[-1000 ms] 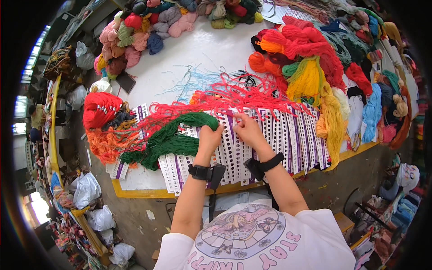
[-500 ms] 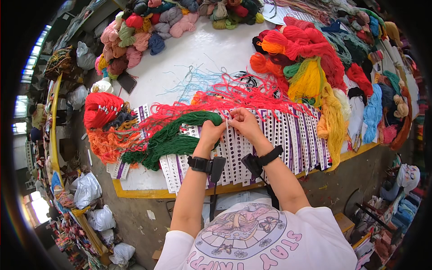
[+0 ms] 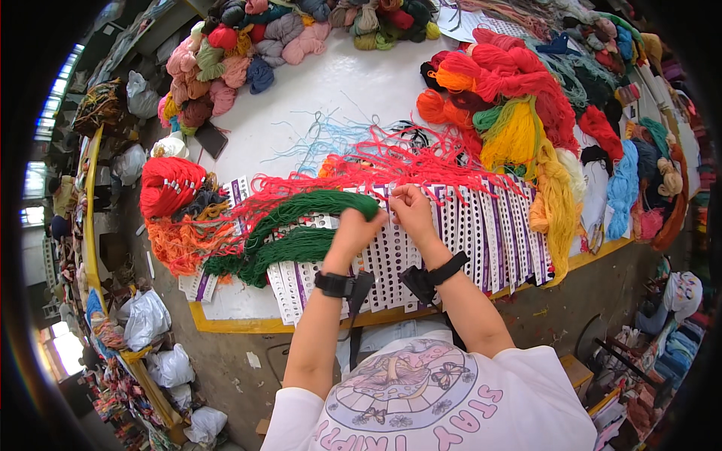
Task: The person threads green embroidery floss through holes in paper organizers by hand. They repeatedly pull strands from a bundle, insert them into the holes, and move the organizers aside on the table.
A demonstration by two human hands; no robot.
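Note:
A long dark green yarn skein [image 3: 293,214] lies bent across the row of cards, its folded end beside my left hand [image 3: 356,231]. That hand is closed, fingertips pinched toward the right; whatever lies between them is too small to make out. Close by, my right hand [image 3: 411,213] is raised over the cards with thumb and fingers pinched together, their contents hidden. Beneath both hands are white cards with punched holes and purple stripes [image 3: 387,259], laid side by side. Red yarn strands [image 3: 361,167] run along the cards' far ends.
Red, orange and yellow skeins [image 3: 519,98] are piled at the right. A red yarn bundle [image 3: 169,184] and orange yarn [image 3: 180,239] lie left. A phone [image 3: 211,139] rests near mixed skeins [image 3: 199,83]. The table has a yellow front edge [image 3: 248,324].
My hands have drawn slightly apart; the left has shifted down and right, the right a little rightward. The green skein's folded end has shifted slightly right.

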